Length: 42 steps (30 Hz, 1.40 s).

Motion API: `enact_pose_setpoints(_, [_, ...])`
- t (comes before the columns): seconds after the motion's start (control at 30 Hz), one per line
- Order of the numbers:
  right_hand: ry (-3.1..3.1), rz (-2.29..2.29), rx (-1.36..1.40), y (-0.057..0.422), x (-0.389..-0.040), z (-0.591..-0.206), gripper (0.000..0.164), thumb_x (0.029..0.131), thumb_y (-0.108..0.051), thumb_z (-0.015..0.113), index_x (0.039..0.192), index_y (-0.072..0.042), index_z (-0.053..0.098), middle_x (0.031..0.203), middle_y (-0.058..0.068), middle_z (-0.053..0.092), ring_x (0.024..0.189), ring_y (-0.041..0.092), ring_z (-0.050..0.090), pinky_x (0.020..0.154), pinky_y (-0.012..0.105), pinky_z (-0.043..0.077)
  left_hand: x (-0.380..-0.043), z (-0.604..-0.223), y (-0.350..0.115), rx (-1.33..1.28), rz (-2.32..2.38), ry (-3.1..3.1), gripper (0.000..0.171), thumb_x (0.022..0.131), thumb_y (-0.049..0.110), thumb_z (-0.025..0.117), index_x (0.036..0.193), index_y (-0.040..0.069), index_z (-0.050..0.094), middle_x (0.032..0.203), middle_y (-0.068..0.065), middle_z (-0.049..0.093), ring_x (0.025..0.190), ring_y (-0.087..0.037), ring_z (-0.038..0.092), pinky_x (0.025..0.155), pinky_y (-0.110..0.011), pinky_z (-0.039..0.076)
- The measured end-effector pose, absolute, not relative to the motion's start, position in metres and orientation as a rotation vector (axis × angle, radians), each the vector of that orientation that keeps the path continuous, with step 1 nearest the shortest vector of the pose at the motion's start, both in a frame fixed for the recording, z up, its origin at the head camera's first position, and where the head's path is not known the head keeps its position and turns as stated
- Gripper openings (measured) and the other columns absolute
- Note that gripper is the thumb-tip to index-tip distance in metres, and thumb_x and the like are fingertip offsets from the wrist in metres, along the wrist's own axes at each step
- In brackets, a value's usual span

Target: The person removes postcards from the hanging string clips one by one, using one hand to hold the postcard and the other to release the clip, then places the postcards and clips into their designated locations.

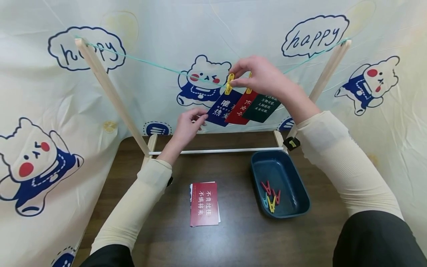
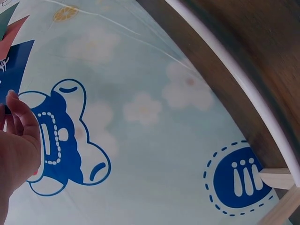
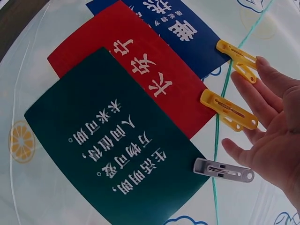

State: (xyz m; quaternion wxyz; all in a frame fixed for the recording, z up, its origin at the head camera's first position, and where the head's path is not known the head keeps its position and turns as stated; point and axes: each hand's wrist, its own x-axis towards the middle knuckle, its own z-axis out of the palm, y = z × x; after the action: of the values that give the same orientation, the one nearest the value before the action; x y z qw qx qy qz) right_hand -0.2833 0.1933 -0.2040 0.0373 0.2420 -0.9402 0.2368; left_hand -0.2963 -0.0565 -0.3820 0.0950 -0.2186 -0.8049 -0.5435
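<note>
Three cards hang overlapping on a green cord (image 1: pixel 160 66): blue (image 1: pixel 220 109), red (image 1: pixel 240 109) and dark green (image 1: pixel 261 108), with white writing. Between thumb and fingers, my right hand (image 1: pixel 261 76) pinches the handles of a yellow clothespin (image 3: pixel 236 57) at the blue card's top edge. Another yellow clothespin (image 3: pixel 227 109) grips the red card, and a grey clothespin (image 3: pixel 222 169) grips the green one. Lower down, my left hand (image 1: pixel 188 126) pinches the blue card's lower left corner; its fingertips partly cover that corner in the left wrist view.
Wooden posts (image 1: pixel 111 94) hold the cord at both sides, with a white rod (image 1: pixel 213 151) low between them. A blue tray (image 1: pixel 297 185) at the right contains several clothespins (image 1: pixel 271 196). A stack of cards (image 1: pixel 204 204) lies on the dark table (image 1: pixel 233 244).
</note>
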Motion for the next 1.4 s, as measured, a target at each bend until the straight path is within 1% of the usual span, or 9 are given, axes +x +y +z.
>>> enact_pose_setpoints(0.2, [-2.839, 0.721, 0.772, 0.194, -0.283, -0.207, 0.032, 0.100, -0.025, 0.073, 0.125, -0.006, 0.069, 0.123, 0.013, 0.072, 0.136, 0.027, 0.046, 0.118, 0.048, 0.035, -0.295, -0.381, -0.061, -0.633, -1.592, -2.373, 0.018, 0.102, 0.009, 0.067, 0.115, -0.001, 0.075, 0.102, -0.017, 0.074, 0.078, -0.025, 0.068, 0.062, -0.022, 0.055])
enact_pose_setpoints(0.33, [-2.799, 0.701, 0.809, 0.194, -0.282, -0.208, 0.027, 0.100, -0.024, 0.073, 0.120, -0.005, 0.070, 0.121, 0.012, 0.071, 0.137, 0.027, 0.044, 0.117, 0.047, 0.037, -0.294, -0.379, -0.063, -0.625, -1.583, -2.374, 0.019, 0.102, 0.010, 0.067, 0.116, 0.000, 0.076, 0.104, -0.017, 0.074, 0.082, -0.034, 0.069, 0.063, -0.022, 0.056])
enact_pose_setpoints(0.43, [-2.768, 0.684, 0.828, 0.194, -0.280, -0.209, 0.024, 0.100, -0.023, 0.072, 0.115, -0.005, 0.070, 0.120, 0.012, 0.069, 0.138, 0.027, 0.043, 0.116, 0.047, 0.039, -0.293, -0.377, -0.065, -0.624, -1.580, -2.369, 0.018, 0.102, 0.010, 0.067, 0.115, 0.000, 0.076, 0.104, -0.016, 0.074, 0.082, -0.035, 0.069, 0.063, -0.023, 0.056])
enact_pose_setpoints(0.6, [-2.718, 0.637, 0.829, 0.194, -0.279, -0.211, 0.019, 0.100, -0.021, 0.072, 0.109, -0.004, 0.071, 0.125, 0.012, 0.064, 0.138, 0.027, 0.042, 0.114, 0.045, 0.042, -0.292, -0.376, -0.066, -0.623, -1.576, -2.363, 0.018, 0.102, 0.010, 0.067, 0.114, 0.001, 0.076, 0.103, -0.015, 0.075, 0.081, -0.033, 0.069, 0.062, -0.023, 0.055])
enact_pose_setpoints(0.77, [-2.659, 0.626, 0.824, 0.193, -0.277, -0.213, 0.017, 0.099, -0.016, 0.072, 0.108, -0.002, 0.071, 0.132, 0.015, 0.060, 0.137, 0.027, 0.042, 0.112, 0.044, 0.044, -0.290, -0.375, -0.067, -0.613, -1.585, -2.367, 0.018, 0.103, 0.011, 0.067, 0.115, 0.002, 0.076, 0.103, -0.015, 0.075, 0.085, -0.041, 0.068, 0.062, -0.021, 0.054])
enact_pose_setpoints(0.83, [-2.629, 0.632, 0.826, 0.193, -0.276, -0.213, 0.017, 0.099, -0.015, 0.072, 0.108, -0.001, 0.071, 0.133, 0.015, 0.060, 0.137, 0.027, 0.042, 0.112, 0.044, 0.044, -0.289, -0.374, -0.068, -0.612, -1.583, -2.366, 0.018, 0.103, 0.011, 0.067, 0.115, 0.002, 0.076, 0.102, -0.015, 0.075, 0.083, -0.037, 0.068, 0.062, -0.021, 0.054])
enact_pose_setpoints(1.0, [-2.561, 0.624, 0.838, 0.193, -0.275, -0.213, 0.019, 0.098, -0.015, 0.073, 0.110, -0.001, 0.072, 0.129, 0.015, 0.063, 0.134, 0.028, 0.042, 0.113, 0.045, 0.036, -0.288, -0.373, -0.069, -0.605, -1.571, -2.358, 0.017, 0.102, 0.010, 0.067, 0.114, 0.002, 0.076, 0.101, -0.015, 0.075, 0.075, -0.018, 0.066, 0.062, -0.020, 0.054])
enact_pose_setpoints(1.17, [-2.508, 0.591, 0.837, 0.192, -0.273, -0.211, 0.020, 0.098, -0.017, 0.074, 0.110, -0.001, 0.072, 0.120, 0.015, 0.067, 0.129, 0.028, 0.045, 0.117, 0.046, 0.028, -0.285, -0.371, -0.070, -0.605, -1.577, -2.346, 0.016, 0.102, 0.010, 0.068, 0.114, 0.002, 0.076, 0.099, -0.015, 0.075, 0.076, -0.025, 0.067, 0.061, -0.021, 0.054])
enact_pose_setpoints(1.4, [-2.457, 0.563, 0.818, 0.191, -0.269, -0.209, 0.021, 0.099, -0.018, 0.073, 0.110, -0.001, 0.073, 0.116, 0.014, 0.070, 0.130, 0.027, 0.045, 0.120, 0.043, 0.026, -0.281, -0.369, -0.074, -0.568, -1.588, -2.346, 0.018, 0.103, 0.012, 0.067, 0.115, 0.002, 0.076, 0.101, -0.016, 0.074, 0.076, -0.019, 0.066, 0.063, -0.021, 0.055])
